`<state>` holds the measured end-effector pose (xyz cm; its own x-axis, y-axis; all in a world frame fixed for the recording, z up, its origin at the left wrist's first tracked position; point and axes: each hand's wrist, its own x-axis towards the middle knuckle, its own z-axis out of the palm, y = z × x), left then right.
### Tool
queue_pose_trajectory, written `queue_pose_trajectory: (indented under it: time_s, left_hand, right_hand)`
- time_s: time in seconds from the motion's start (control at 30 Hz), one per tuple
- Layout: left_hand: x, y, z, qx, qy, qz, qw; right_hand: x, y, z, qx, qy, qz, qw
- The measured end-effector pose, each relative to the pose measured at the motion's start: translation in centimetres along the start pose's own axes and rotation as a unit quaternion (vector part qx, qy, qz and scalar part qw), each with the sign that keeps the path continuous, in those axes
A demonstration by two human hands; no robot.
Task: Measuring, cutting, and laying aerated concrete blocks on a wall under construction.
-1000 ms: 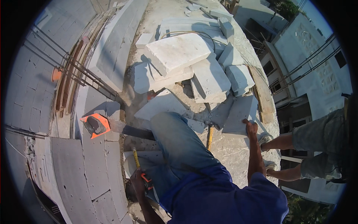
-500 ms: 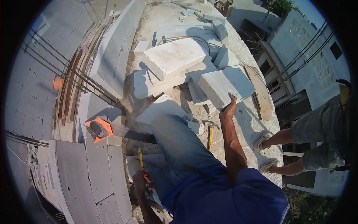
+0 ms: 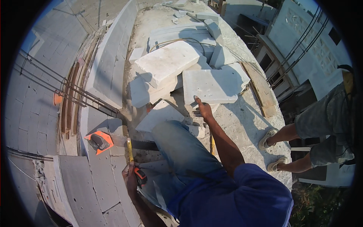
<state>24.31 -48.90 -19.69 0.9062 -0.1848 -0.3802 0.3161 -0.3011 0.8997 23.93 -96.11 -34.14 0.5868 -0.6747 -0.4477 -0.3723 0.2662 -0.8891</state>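
My left hand [image 3: 131, 178], low left of centre, grips an orange and black tape measure [image 3: 140, 175] with a short length of yellow blade [image 3: 130, 149] out. My right hand [image 3: 204, 109] holds the near edge of a white block [image 3: 211, 85], thumb on top, over the pile of blocks [image 3: 166, 64]. An orange-handled handsaw [image 3: 99, 142] lies to the left, its dark blade running rightward beside my bent knee. Part of a yellow hammer handle [image 3: 213, 146] shows beside my right forearm.
A block wall [image 3: 109, 53] runs along the left, with steel rebar [image 3: 68, 85] and stacked timber. Another person's legs [image 3: 287, 134] stand at the right, near the slab's edge [image 3: 278, 117], beside a wooden board [image 3: 264, 106]. A drop and a neighbouring building lie beyond.
My right hand has lifted the block from the right and brought it up and leftward onto the pile, turning it. My left hand and tape measure have shifted slightly leftward.
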Motion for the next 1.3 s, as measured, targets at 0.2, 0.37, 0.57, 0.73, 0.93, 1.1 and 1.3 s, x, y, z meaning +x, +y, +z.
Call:
queue_pose_trajectory:
  time_s: [0.2, 0.37, 0.57, 0.73, 0.93, 1.1, 1.3]
  left_hand:
    - [2.0, 5.9, 0.9, 0.004, -0.129, -0.041, 0.991]
    - [6.9, 6.7, 5.5, 0.174, -0.247, 0.153, 0.941]
    - [9.6, 12.5, 11.5, 0.216, -0.402, 0.235, 0.858]
    - [13.0, 11.9, 14.9, 0.253, -0.411, 0.245, 0.841]
    - [17.7, 13.2, 20.6, 0.274, -0.391, 0.303, 0.825]
    - [21.9, 13.2, 24.5, 0.352, -0.393, 0.284, 0.801]
    - [25.1, 12.3, 26.1, 0.342, -0.44, 0.251, 0.791]
  right_hand:
    - [-7.3, -4.7, -1.6, -0.1, -0.148, -0.018, 0.984]
    - [-16.9, -10.8, -0.4, -0.107, -0.2, -0.214, 0.95]
    - [-16.7, -13.6, -2.4, -0.118, -0.225, -0.238, 0.937]
    - [-14.2, -12.9, -7.1, -0.048, -0.148, -0.228, 0.961]
    - [-7.3, -9.3, -17.9, -0.004, 0.057, -0.184, 0.981]
    - [-4.3, -5.8, -18.4, 0.031, 0.075, -0.19, 0.978]
    - [-5.0, -5.5, -17.9, -0.129, 0.197, -0.217, 0.947]
